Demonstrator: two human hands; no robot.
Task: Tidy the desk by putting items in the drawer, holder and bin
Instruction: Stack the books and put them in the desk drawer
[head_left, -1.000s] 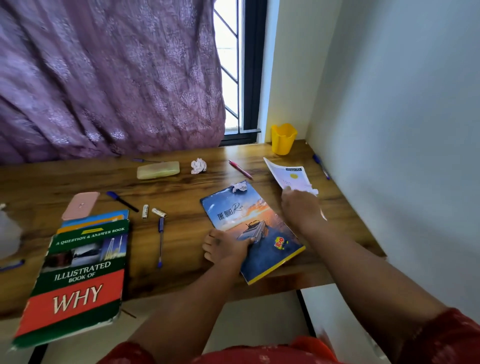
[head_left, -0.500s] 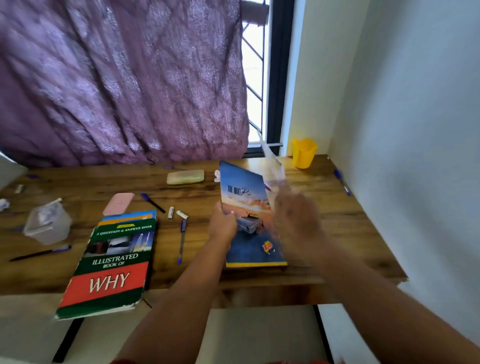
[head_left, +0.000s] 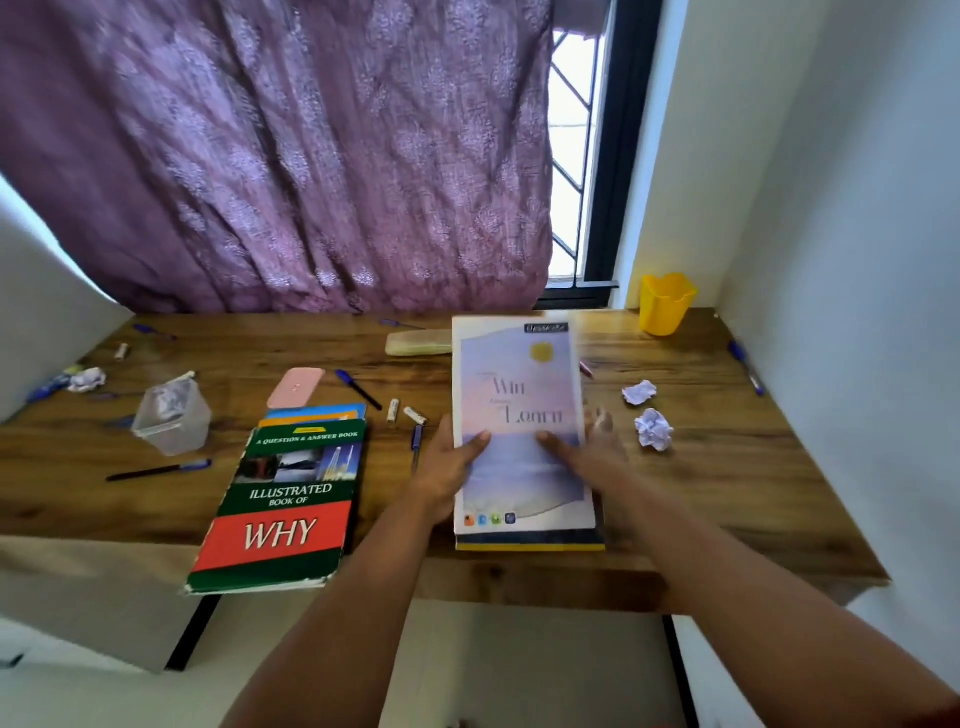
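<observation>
A: What's nearest on the desk (head_left: 727, 493)?

B: At the near edge, both hands hold a pale notebook (head_left: 519, 426) stacked on a second book with a yellow edge (head_left: 530, 545). The left hand (head_left: 447, 467) grips the stack's left side with the thumb on the cover. The right hand (head_left: 597, 457) is at the right side, thumb on the cover too, fingers spread open along the edge and a bit blurred.

A: And left of that?

B: A green and red "WHY" book (head_left: 280, 504) overhangs the near edge, lying on a blue and orange book (head_left: 317, 413). A dark pen (head_left: 156, 470) lies towards the near left.

A: Mid-desk?

B: A blue pen (head_left: 416, 441) just beside the left hand, two small white tubes (head_left: 404, 412), another pen (head_left: 358, 387), a pink case (head_left: 296, 387), and a clear plastic container (head_left: 174, 415) with something white inside. Two crumpled paper balls (head_left: 647, 410) sit right of the notebook, near each other.

A: Further back?

B: At the left edge, another paper ball (head_left: 85, 378) and some blue pens, blurred. A pale yellow-green case (head_left: 418, 343) lies behind the notebook's far left corner. A red pen (head_left: 586, 369) peeks out at the notebook's right side. A blue pen (head_left: 745, 366) lies along the right edge by the wall. The yellow holder (head_left: 666, 304) stands upright in the far right corner, below the window, with a purple curtain (head_left: 285, 156) behind the far edge.
</observation>
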